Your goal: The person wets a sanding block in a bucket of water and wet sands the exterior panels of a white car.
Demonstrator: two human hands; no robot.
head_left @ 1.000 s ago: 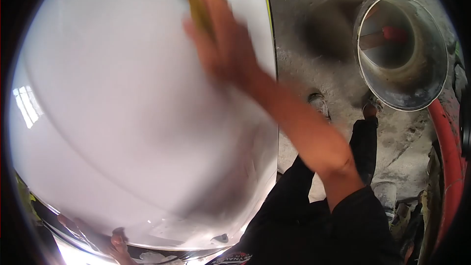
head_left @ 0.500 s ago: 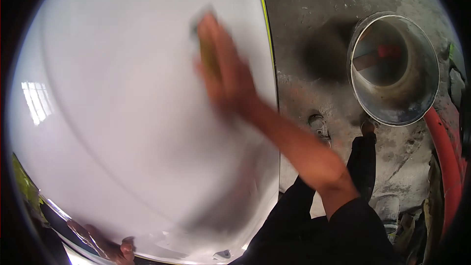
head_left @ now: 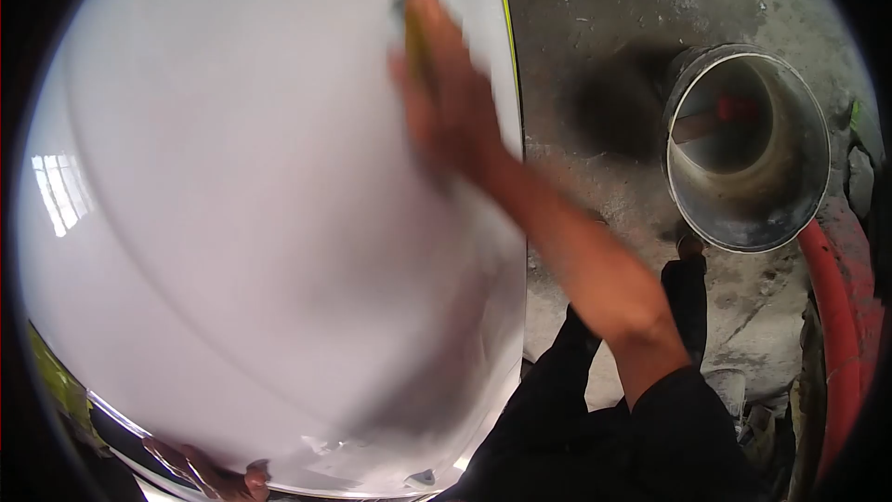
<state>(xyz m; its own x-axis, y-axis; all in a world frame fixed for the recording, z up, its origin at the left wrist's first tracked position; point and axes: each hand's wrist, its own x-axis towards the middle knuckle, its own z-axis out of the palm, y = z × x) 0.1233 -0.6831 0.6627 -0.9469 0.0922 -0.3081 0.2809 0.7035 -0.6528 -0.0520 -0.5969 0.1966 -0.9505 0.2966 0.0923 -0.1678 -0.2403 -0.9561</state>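
Note:
A large white car panel (head_left: pixel 251 177), smooth and glossy, fills the left and middle of the head view. My right hand (head_left: pixel 455 102), smeared by motion, is closed around a yellowish sanding block (head_left: pixel 418 46) with a dark end. The block lies against the panel's upper right area, and its underside is hidden. Down at the lower left, my left hand (head_left: pixel 218 479) rests with fingers stretched along the panel's dark near edge, holding nothing visible.
A grey bucket (head_left: pixel 808 149) with a red-handled tool (head_left: pixel 734 112) inside stands on the stained concrete floor (head_left: pixel 595 0) to the right. A thick red hose (head_left: pixel 841 344) runs below it. Yellow-green tape (head_left: pixel 506 0) lines the panel's right edge.
My right hand has slid up and slightly right over the panel with the sanding block. The left hand stays at the near edge; the whole view has shifted slightly.

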